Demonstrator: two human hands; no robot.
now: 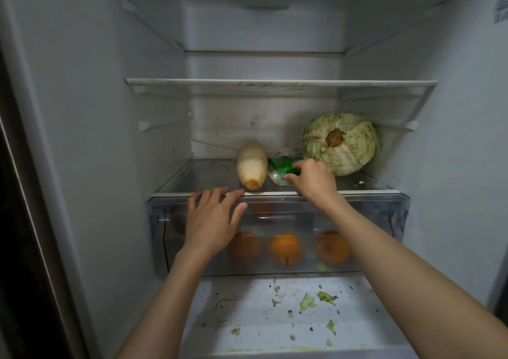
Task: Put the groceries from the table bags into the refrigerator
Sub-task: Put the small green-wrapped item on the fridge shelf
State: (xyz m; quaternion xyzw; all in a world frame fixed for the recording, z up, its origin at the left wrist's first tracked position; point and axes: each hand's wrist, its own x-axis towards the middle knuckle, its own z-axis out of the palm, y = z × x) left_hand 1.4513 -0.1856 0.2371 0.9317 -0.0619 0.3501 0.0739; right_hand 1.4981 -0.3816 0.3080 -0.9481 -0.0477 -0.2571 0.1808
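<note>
Your right-hand fingers [291, 177] curl round the green packet [280, 170] on the glass shelf [203, 174] — between the white radish [252, 164] and the cabbage [342, 142]. Your left hand [211, 218] rests spread on the crisper drawer [384, 215] front, holding nothing. You're mid-placement, I'd judge — next, let go and draw back without nudging the radish.
</note>
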